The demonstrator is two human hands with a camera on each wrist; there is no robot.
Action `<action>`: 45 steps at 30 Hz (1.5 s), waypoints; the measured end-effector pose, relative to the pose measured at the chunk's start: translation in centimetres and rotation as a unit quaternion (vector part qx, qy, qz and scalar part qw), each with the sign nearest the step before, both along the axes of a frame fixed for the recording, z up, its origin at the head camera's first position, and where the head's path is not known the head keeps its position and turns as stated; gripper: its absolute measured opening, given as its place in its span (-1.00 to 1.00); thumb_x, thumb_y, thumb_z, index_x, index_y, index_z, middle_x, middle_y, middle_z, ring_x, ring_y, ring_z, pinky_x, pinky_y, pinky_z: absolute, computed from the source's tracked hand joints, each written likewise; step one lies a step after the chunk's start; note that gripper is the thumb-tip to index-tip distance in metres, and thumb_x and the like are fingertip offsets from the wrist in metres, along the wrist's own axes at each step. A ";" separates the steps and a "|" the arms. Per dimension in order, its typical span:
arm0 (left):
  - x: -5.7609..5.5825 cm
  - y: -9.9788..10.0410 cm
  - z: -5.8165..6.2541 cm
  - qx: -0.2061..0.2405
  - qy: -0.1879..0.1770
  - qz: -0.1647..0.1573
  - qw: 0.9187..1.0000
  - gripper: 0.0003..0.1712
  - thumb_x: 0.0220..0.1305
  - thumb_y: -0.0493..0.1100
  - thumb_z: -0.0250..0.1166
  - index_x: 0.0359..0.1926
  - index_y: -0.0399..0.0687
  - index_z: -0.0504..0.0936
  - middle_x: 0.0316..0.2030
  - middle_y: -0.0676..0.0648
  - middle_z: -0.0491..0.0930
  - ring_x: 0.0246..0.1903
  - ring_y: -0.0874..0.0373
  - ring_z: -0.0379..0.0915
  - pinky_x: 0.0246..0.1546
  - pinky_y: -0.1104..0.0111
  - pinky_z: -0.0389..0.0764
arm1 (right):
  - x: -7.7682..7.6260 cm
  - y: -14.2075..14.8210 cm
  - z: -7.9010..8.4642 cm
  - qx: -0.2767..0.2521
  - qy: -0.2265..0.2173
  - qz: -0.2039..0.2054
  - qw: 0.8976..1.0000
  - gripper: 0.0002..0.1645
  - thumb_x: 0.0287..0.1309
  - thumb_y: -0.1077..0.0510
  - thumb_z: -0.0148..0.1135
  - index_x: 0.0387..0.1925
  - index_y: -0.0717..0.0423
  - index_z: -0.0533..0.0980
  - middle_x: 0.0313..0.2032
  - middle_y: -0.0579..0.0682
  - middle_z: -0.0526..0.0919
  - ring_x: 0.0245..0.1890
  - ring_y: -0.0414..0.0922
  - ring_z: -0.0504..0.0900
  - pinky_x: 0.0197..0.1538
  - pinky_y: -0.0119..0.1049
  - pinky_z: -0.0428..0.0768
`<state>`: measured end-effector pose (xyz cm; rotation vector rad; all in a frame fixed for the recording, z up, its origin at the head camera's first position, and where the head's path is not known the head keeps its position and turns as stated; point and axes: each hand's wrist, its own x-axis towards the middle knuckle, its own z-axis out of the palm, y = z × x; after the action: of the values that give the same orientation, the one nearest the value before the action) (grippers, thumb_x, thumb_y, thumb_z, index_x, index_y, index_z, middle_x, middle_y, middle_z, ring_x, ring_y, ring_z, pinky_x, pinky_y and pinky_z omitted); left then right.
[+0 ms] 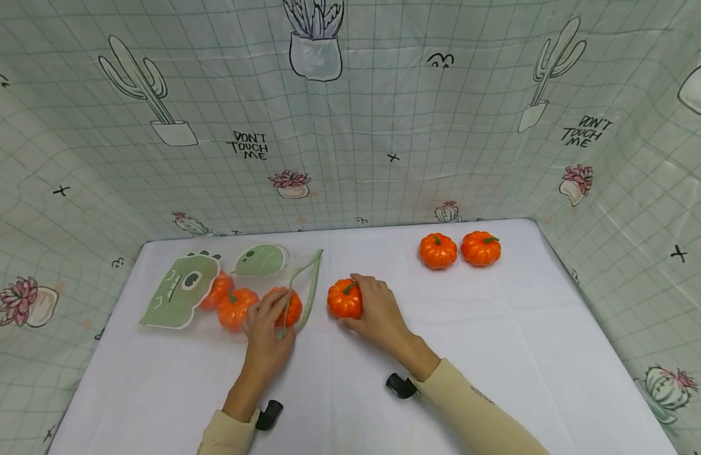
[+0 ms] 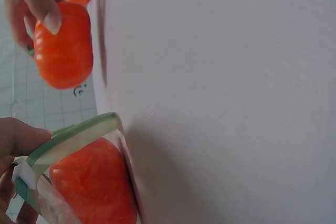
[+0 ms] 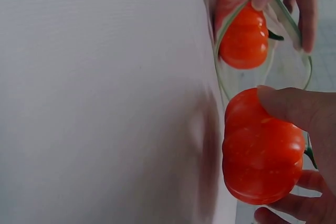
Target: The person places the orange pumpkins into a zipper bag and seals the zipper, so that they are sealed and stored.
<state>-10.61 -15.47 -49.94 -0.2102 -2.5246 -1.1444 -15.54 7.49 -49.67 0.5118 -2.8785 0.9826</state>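
Observation:
A clear zip bag with a green dinosaur print lies on the left of the table, its green-edged mouth facing right and spread apart. My left hand pinches the bag's rim between thumb and fingers. Inside the bag are orange toy pumpkins; one pumpkin sits just within the mouth, with others behind it, including a pumpkin with a green stem. My right hand grips another pumpkin from its right side, thumb and fingers around it, a little to the right of the bag's mouth.
Two more pumpkins stand side by side at the back right, a left one and a right one. A white cloth covers the table. Behind and beside it hangs a grid-patterned curtain with cactus drawings.

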 end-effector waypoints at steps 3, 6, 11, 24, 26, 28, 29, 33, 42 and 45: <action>0.0 0.0 -0.1 -0.003 0.015 -0.002 1.000 -0.21 -0.02 -0.60 0.47 0.32 -0.27 0.62 0.28 -0.24 0.55 0.15 -0.26 0.27 0.05 -0.10 0.09 | -0.3 -1.0 0.0 0.006 -0.002 0.007 1.000 0.07 -0.04 0.05 0.72 0.43 0.25 0.36 0.27 0.22 0.56 0.25 0.23 0.50 0.32 0.16 0.49; 0.0 -0.1 -0.2 -0.006 0.030 -0.002 1.000 -0.20 -0.05 -0.62 0.46 0.31 -0.28 0.63 0.25 -0.24 0.57 0.13 -0.26 0.28 0.02 -0.10 0.08 | -0.7 -1.7 -0.1 0.008 0.000 0.015 1.000 0.07 -0.04 0.05 0.72 0.43 0.25 0.36 0.28 0.22 0.56 0.25 0.23 0.50 0.33 0.15 0.49; 0.0 -0.1 -0.3 -0.010 0.029 -0.001 1.000 -0.21 -0.06 -0.62 0.46 0.29 -0.29 0.63 0.25 -0.25 0.57 0.16 -0.28 0.28 0.04 -0.12 0.08 | -1.1 -2.6 -0.3 0.018 0.017 0.023 0.999 0.05 -0.04 0.03 0.72 0.41 0.25 0.38 0.27 0.21 0.56 0.24 0.22 0.52 0.30 0.13 0.51; -0.2 0.1 -0.4 -0.026 0.061 -0.007 0.998 -0.19 -0.14 -0.68 0.40 0.26 -0.32 0.65 0.22 -0.26 0.60 0.15 -0.28 0.31 0.06 -0.16 0.10 | -2.2 -4.7 -0.8 0.043 0.042 0.040 0.997 -0.02 -0.01 -0.02 0.70 0.36 0.23 0.43 0.23 0.19 0.58 0.18 0.20 0.55 0.25 0.09 0.56; -0.2 0.1 -0.4 -0.030 0.069 -0.006 0.997 -0.18 -0.17 -0.69 0.39 0.25 -0.31 0.66 0.21 -0.25 0.61 0.15 -0.27 0.32 0.06 -0.16 0.11 | -2.3 -5.2 -0.9 0.047 0.047 0.041 0.997 -0.04 -0.01 -0.01 0.70 0.35 0.22 0.44 0.23 0.19 0.58 0.18 0.19 0.56 0.24 0.08 0.57; -0.2 0.2 -0.5 -0.034 0.075 -0.004 0.997 -0.17 -0.18 -0.70 0.39 0.24 -0.31 0.67 0.19 -0.24 0.62 0.15 -0.27 0.32 0.05 -0.15 0.12 | -2.5 -5.6 -0.9 0.051 0.051 0.044 0.996 -0.05 -0.01 -0.02 0.70 0.34 0.21 0.45 0.23 0.18 0.58 0.17 0.18 0.56 0.24 0.06 0.57; -0.2 0.2 -0.5 -0.036 0.078 -0.003 0.996 -0.17 -0.19 -0.70 0.39 0.24 -0.31 0.67 0.19 -0.24 0.63 0.15 -0.26 0.32 0.05 -0.15 0.13 | -2.6 -5.8 -1.0 0.051 0.052 0.045 0.996 -0.05 -0.01 -0.03 0.70 0.34 0.20 0.45 0.23 0.17 0.58 0.17 0.18 0.57 0.24 0.06 0.57; -0.2 0.4 -0.5 -0.042 0.082 -0.001 0.996 -0.17 -0.20 -0.70 0.40 0.24 -0.33 0.67 0.18 -0.24 0.63 0.16 -0.27 0.31 0.05 -0.14 0.14 | -2.6 -6.4 -1.0 0.044 0.052 0.058 0.996 -0.05 0.01 -0.03 0.70 0.35 0.19 0.43 0.25 0.16 0.57 0.18 0.20 0.56 0.26 0.06 0.57; -0.1 0.5 -0.3 -0.047 0.085 -0.001 0.995 -0.16 -0.19 -0.71 0.41 0.25 -0.32 0.66 0.19 -0.22 0.63 0.18 -0.26 0.32 0.05 -0.12 0.14 | -2.1 -5.4 -1.2 0.048 0.046 0.051 0.996 -0.02 0.09 -0.07 0.64 0.41 0.25 0.40 0.26 0.22 0.55 0.24 0.19 0.53 0.33 0.07 0.52; -0.1 0.5 -0.3 -0.046 0.085 0.000 0.995 -0.16 -0.20 -0.72 0.40 0.25 -0.33 0.66 0.19 -0.22 0.63 0.17 -0.26 0.32 0.05 -0.12 0.13 | -2.1 -5.2 -1.3 0.051 0.053 0.049 0.996 -0.07 0.12 -0.06 0.62 0.38 0.26 0.41 0.20 0.20 0.62 0.20 0.18 0.55 0.30 0.05 0.53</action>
<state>-10.73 -14.92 -50.26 -0.3182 -2.4281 -0.9671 -17.67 2.25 -50.97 0.6967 -2.8428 0.7967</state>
